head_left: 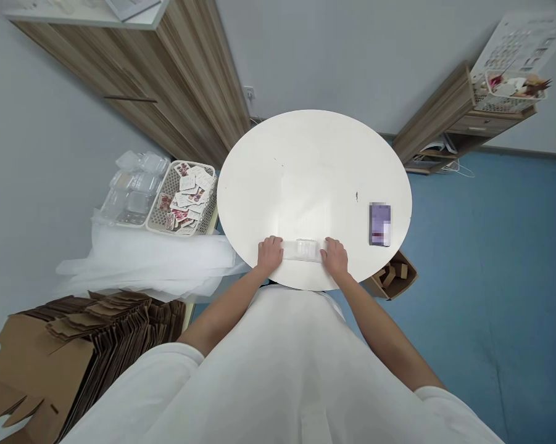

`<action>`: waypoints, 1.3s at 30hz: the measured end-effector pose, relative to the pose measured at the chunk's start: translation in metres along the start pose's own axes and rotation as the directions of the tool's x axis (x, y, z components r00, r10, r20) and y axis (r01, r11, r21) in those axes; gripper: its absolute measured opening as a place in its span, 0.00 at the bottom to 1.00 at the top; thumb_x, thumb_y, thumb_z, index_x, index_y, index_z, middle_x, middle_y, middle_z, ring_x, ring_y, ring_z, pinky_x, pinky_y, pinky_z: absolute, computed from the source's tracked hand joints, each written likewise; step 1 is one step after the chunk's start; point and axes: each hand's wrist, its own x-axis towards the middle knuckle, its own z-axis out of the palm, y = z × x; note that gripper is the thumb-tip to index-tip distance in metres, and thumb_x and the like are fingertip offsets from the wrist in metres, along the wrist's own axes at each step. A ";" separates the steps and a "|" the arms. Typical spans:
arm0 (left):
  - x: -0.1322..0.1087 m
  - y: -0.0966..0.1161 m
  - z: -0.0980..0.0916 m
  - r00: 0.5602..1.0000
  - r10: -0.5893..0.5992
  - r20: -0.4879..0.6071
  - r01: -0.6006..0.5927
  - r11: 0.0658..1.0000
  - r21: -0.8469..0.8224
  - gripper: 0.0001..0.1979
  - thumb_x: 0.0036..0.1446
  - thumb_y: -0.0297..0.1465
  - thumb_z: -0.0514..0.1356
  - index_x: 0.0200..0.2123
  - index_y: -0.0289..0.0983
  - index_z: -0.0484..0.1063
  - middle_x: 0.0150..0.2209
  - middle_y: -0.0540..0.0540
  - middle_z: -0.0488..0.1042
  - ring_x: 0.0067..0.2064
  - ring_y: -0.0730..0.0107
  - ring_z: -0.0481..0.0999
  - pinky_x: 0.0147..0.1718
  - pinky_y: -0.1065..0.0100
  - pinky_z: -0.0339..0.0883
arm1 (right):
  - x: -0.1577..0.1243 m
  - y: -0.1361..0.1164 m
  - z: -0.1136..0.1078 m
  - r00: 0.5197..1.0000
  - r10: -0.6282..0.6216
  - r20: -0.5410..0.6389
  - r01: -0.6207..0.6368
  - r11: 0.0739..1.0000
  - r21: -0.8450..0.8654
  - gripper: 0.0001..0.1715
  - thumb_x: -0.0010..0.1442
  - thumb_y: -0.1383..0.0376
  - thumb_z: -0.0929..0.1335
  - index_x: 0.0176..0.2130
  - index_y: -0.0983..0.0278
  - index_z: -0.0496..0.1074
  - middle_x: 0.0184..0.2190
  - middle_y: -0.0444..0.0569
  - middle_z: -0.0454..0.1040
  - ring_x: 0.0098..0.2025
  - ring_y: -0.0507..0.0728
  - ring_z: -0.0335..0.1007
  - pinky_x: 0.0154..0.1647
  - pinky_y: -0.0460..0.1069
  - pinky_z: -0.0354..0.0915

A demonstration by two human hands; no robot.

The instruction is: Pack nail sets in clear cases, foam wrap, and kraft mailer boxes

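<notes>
White table [315,160]: left hand [271,254] and right hand [336,256], half-curled, grip translucent wrap [289,250] (clear box [307,249] midway).

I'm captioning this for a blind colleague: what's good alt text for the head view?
A person's left hand and right hand touch opposite ends of a translucent white strip, a small clear rectangular pack at its middle, on a rounded white table. A white perforated plastic basket of printed cards stands left.

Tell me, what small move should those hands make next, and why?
Probably fold one end of the translucent wrap inward: its ends extend either side of the clear pack, and the left hand and right hand are at those ends.
</notes>
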 end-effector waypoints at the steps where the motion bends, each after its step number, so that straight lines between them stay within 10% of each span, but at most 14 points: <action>1: 0.000 0.002 0.001 0.999 0.047 -0.019 -0.047 0.999 -0.014 0.16 0.53 0.27 0.50 0.45 0.40 0.66 0.48 0.39 0.66 0.51 0.54 0.62 0.49 0.55 0.51 | 0.000 -0.001 0.001 0.999 -0.046 -0.019 0.046 0.999 -0.022 0.20 0.57 0.67 0.58 0.50 0.64 0.59 0.48 0.59 0.64 0.50 0.65 0.58 0.45 0.58 0.56; 6: 0.005 0.007 0.004 0.929 0.342 0.142 -0.321 0.935 -0.152 0.20 0.54 0.24 0.45 0.48 0.46 0.64 0.56 0.47 0.60 0.59 0.60 0.52 0.55 0.54 0.42 | 0.005 -0.003 -0.003 0.916 -0.384 0.117 0.388 0.922 -0.014 0.20 0.56 0.76 0.55 0.43 0.60 0.65 0.57 0.52 0.57 0.59 0.61 0.48 0.55 0.60 0.46; 15: 0.008 0.015 0.002 0.853 0.475 0.217 -0.434 0.876 -0.209 0.20 0.44 0.32 0.58 0.44 0.39 0.65 0.59 0.42 0.54 0.62 0.54 0.46 0.58 0.53 0.33 | 0.010 -0.003 -0.016 0.813 -0.523 0.257 0.534 0.845 0.029 0.17 0.51 0.62 0.66 0.43 0.62 0.64 0.59 0.54 0.55 0.61 0.64 0.45 0.57 0.62 0.43; 30: 0.007 0.015 -0.013 0.780 0.540 0.316 -0.569 0.822 0.001 0.18 0.42 0.36 0.57 0.38 0.38 0.63 0.34 0.46 0.70 0.39 0.60 0.68 0.46 0.60 0.55 | -0.010 -0.027 -0.021 0.843 -0.410 0.349 0.399 0.911 0.106 0.19 0.49 0.58 0.65 0.41 0.63 0.62 0.38 0.50 0.70 0.41 0.59 0.64 0.43 0.53 0.57; 39: 0.007 0.017 -0.021 0.812 0.476 0.338 -0.502 0.865 -0.013 0.14 0.50 0.38 0.53 0.39 0.39 0.67 0.36 0.46 0.72 0.42 0.62 0.69 0.45 0.62 0.57 | -0.014 -0.027 -0.028 0.889 -0.372 0.267 0.315 0.920 0.233 0.15 0.52 0.56 0.64 0.38 0.62 0.66 0.50 0.52 0.64 0.51 0.61 0.58 0.48 0.54 0.56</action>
